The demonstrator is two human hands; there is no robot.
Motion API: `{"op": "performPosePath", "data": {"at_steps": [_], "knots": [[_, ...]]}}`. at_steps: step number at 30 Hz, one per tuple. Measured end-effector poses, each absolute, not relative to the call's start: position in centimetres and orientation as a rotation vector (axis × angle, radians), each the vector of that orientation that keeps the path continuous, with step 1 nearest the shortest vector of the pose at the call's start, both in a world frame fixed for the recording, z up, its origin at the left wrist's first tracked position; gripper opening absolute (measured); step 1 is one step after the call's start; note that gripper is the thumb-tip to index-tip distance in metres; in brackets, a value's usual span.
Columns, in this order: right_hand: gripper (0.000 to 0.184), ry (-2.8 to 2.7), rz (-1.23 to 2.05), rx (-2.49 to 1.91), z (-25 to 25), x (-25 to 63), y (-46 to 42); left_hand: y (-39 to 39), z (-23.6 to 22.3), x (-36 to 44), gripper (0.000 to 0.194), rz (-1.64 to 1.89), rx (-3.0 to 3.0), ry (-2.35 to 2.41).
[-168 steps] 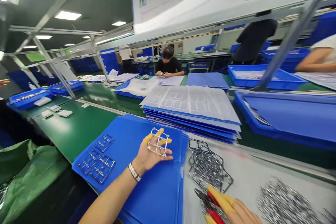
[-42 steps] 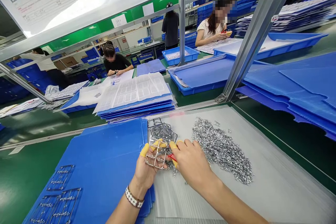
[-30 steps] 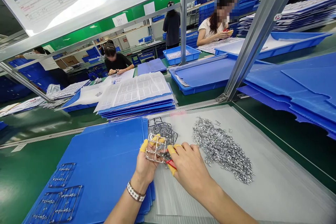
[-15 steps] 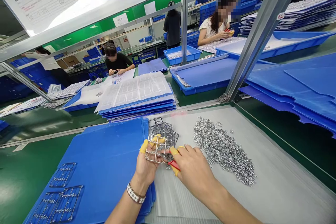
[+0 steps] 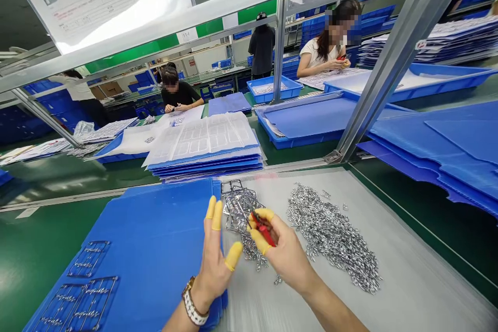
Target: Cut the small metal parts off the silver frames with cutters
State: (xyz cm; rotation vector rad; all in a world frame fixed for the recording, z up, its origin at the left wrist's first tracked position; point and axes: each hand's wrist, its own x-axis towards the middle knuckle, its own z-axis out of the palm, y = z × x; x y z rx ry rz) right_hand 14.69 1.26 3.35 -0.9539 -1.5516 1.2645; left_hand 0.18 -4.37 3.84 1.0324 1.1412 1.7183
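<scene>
Left hand (image 5: 212, 275) now off metal lattice frame (image 5: 238, 208); frame lies on plastic sheet (image 5: 408, 270), long axis 10-to-4, just beside right hand (image 5: 280, 251) at its 11 o'clock, right nearer. Left fingers (image 5: 217, 215) spread, empty; right fingers pinch red-handled cutters (image 5: 264, 228).

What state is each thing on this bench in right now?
Left hand: open, fingers spread, holding nothing.
Right hand: gripping red-handled metal cutters.
Heap of small silver metal pieces: loose on a translucent plastic sheet.
Tangled silver metal frames: piled at that sheet's far edge.
Flat silver metal frames: lying on a blue corrugated plastic sheet.
</scene>
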Motion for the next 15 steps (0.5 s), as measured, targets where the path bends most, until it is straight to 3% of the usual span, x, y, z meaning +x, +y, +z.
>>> {"op": "performPosePath", "data": {"at_steps": [5,9,15], "knots": [[0.035,-2.025,0.711,-0.739,2.8,13.3,-0.9,-3.3,3.2,-0.6,0.064,1.58,0.458,0.827],[0.047,-2.247,0.566,-0.755,1.6,12.1,-2.6,-1.9,2.5,-0.5,0.068,1.409,0.254,0.558],[0.033,-2.279,0.484,-0.907,2.2,13.3,-1.8,-1.4,1.7,-0.4,0.063,1.453,0.197,0.586]]}}
